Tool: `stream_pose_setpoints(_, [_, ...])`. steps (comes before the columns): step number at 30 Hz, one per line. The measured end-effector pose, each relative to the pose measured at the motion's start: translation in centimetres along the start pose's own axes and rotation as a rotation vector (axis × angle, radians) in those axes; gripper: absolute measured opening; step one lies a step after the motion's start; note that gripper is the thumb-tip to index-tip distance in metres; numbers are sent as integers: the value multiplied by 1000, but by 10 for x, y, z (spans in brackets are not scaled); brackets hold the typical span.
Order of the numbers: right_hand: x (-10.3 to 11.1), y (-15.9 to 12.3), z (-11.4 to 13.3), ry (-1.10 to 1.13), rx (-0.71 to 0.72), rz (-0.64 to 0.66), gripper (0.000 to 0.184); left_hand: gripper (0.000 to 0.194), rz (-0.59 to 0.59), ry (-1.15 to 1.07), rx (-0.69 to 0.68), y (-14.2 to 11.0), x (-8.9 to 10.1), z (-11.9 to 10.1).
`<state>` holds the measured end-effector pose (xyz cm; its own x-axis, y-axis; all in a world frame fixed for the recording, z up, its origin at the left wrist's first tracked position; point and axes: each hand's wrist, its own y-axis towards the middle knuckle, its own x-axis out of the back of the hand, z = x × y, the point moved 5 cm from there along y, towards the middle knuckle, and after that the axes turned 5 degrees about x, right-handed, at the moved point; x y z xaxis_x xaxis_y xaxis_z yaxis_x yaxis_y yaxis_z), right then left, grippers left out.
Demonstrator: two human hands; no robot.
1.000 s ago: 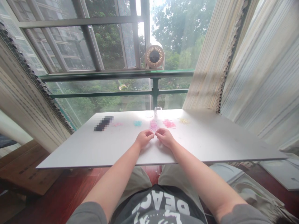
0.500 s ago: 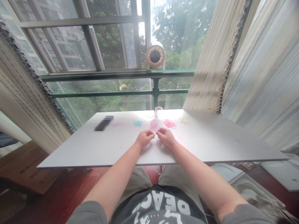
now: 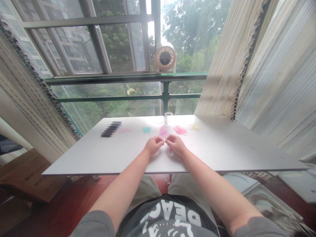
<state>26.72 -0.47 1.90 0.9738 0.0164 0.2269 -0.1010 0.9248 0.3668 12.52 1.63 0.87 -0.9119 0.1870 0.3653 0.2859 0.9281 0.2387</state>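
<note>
My left hand (image 3: 153, 144) and my right hand (image 3: 175, 144) meet above the white table (image 3: 118, 154), thumbs and fingertips pinched and nearly touching. Whatever sits between the fingertips is too small to make out. Just beyond them lies a purple-pink pile of thin little loops, perhaps rubber bands (image 3: 163, 131). To its right are a brighter pink pile (image 3: 180, 130) and a thin yellow pile (image 3: 196, 127). A turquoise pile (image 3: 146, 130) and a sparse pale pink pile (image 3: 126, 130) lie to the left.
A clear cup (image 3: 168, 117) stands at the table's back edge beside a clear round lid (image 3: 159, 121). A dark pixelated object (image 3: 111, 129) lies at the back left. Behind are a green railing (image 3: 123, 98) and a white fan (image 3: 165, 58). A cardboard box (image 3: 34, 174) rests at lower left.
The view has shifted slightly, so the table and background sit a little further right. Both hands keep their pinched pose close together, with hardly any visible movement.
</note>
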Motion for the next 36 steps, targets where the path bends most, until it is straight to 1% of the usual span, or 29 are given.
stream_pose_setpoints(13, [-2, -1, 0, -57, 28, 19, 23, 20, -9, 21, -17, -1, 0, 0])
stream_pose_setpoints(24, [-4, -2, -1, -100, 35, 39, 29, 20, -4, 27, -3, -1, 0, 0])
stream_pose_setpoints(30, [-3, -1, -1, -103, 34, 31, 26, 20, -4, 36, -12, -2, 0, -2])
stream_pose_setpoints(36, [-4, -2, -1, -77, 1, 34, 22, 18, -1, 43, -17, -2, -1, -2])
